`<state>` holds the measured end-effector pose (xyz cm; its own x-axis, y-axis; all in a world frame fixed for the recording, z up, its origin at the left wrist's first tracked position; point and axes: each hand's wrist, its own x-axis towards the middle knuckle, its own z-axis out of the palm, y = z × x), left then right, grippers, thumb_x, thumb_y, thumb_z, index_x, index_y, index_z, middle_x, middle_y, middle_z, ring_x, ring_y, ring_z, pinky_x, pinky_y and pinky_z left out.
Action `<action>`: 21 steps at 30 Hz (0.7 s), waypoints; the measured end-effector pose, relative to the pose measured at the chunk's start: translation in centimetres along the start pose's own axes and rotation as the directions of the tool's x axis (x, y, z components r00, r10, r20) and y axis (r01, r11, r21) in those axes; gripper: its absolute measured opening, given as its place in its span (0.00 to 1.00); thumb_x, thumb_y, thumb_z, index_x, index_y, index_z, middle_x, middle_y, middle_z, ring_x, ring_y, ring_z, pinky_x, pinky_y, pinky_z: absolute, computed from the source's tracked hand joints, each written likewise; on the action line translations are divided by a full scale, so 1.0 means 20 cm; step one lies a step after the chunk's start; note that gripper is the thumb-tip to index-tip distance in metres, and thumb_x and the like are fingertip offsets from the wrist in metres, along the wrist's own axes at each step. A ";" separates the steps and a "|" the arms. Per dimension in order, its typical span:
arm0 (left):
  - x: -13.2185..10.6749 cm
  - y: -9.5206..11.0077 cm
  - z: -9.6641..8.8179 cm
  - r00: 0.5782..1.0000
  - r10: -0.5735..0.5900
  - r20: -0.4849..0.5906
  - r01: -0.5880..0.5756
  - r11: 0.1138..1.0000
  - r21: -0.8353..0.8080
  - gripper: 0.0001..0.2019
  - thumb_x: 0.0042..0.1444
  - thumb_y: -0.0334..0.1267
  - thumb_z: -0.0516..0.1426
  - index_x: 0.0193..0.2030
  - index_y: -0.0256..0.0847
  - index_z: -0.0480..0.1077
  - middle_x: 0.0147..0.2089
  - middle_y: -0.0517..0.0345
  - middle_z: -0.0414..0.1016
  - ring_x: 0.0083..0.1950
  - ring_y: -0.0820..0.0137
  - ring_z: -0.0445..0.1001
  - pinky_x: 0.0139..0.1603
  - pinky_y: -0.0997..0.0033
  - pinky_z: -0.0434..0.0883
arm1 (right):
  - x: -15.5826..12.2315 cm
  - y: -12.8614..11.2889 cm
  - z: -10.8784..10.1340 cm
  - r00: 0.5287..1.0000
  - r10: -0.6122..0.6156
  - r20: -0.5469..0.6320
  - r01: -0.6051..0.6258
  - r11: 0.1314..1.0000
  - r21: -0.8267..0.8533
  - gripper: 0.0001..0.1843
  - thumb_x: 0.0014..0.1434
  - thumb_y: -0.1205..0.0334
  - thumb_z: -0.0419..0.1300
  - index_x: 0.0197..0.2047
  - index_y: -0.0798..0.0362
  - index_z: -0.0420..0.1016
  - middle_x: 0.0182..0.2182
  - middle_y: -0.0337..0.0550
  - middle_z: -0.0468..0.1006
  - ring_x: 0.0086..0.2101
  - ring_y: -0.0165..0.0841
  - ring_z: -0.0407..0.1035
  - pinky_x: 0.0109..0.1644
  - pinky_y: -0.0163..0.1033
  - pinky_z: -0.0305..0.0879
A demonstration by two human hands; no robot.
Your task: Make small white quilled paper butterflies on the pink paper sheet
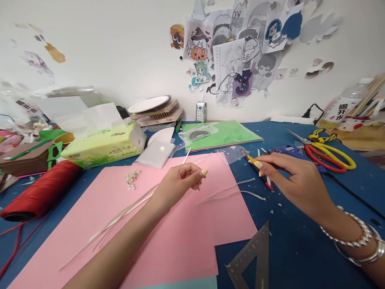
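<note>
My left hand hovers over pink paper, fingers curled and thumb pressed in; whatever the fingertips pinch is too small to make out. A thin white strip shows just behind its knuckles. Pale narrow strips lie on the paper, partly hidden by my left wrist. To the right, my right hand pinches a slim yellow-and-black tool between thumb and fingers; its exact kind is unclear. Two more pale strips lie between the hands. Small pearly beads sit left of my left hand.
A metal set square lies at the front. Scissors and yellow-black pliers are on the right. A green sheet lies behind the hands. At left are a red thread spool and a tissue pack.
</note>
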<state>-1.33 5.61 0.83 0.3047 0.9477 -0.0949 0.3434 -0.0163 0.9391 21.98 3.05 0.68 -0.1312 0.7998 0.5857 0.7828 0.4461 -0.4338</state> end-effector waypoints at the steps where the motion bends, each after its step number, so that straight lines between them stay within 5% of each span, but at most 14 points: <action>1: 0.00 0.00 0.00 1.000 0.021 -0.015 -0.020 0.998 0.056 0.12 0.51 0.44 0.52 0.22 0.39 0.62 0.20 0.65 0.64 0.24 0.76 0.64 0.28 0.77 0.63 | 0.00 0.00 0.00 1.000 -0.006 -0.006 0.006 1.000 -0.001 0.12 0.57 0.56 0.50 0.33 0.50 0.72 0.24 0.39 0.74 0.27 0.32 0.69 0.32 0.37 0.63; 8: -0.01 -0.04 0.01 0.981 0.169 -0.094 -0.106 0.878 0.466 0.19 0.55 0.43 0.46 0.14 0.40 0.55 0.15 0.65 0.59 0.19 0.75 0.61 0.23 0.75 0.57 | -0.01 0.00 0.00 1.000 0.014 0.013 -0.014 1.000 -0.006 0.10 0.57 0.56 0.51 0.33 0.48 0.72 0.24 0.38 0.74 0.26 0.32 0.69 0.30 0.37 0.62; 12: 0.00 -0.05 0.00 0.972 0.230 -0.046 -0.161 0.796 0.583 0.16 0.51 0.44 0.52 0.17 0.40 0.65 0.21 0.60 0.68 0.23 0.73 0.64 0.25 0.74 0.59 | -0.01 0.00 0.00 1.000 -0.001 0.003 0.001 1.000 -0.006 0.10 0.57 0.57 0.51 0.33 0.49 0.72 0.24 0.38 0.74 0.28 0.33 0.69 0.32 0.38 0.62; 16: 0.02 -0.06 -0.01 0.961 0.271 -0.055 -0.194 0.800 0.568 0.07 0.48 0.39 0.55 0.26 0.42 0.73 0.28 0.58 0.72 0.28 0.71 0.68 0.29 0.73 0.64 | -0.01 0.00 0.00 1.000 0.002 0.019 -0.002 1.000 -0.015 0.10 0.57 0.57 0.51 0.35 0.49 0.72 0.25 0.39 0.74 0.27 0.33 0.69 0.31 0.38 0.62; 21: 0.01 -0.06 -0.01 0.982 0.178 -0.069 -0.123 0.868 0.482 0.08 0.48 0.34 0.53 0.34 0.43 0.73 0.30 0.59 0.75 0.30 0.68 0.73 0.33 0.71 0.67 | -0.01 0.01 0.00 1.000 -0.015 0.008 0.016 1.000 -0.026 0.10 0.57 0.57 0.52 0.34 0.49 0.72 0.25 0.39 0.75 0.27 0.32 0.69 0.30 0.37 0.62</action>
<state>-1.80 5.94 -0.34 0.2990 0.9494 0.0965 0.6884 -0.2846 0.6671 22.10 2.89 0.44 -0.1479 0.7958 0.5872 0.7963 0.4479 -0.4065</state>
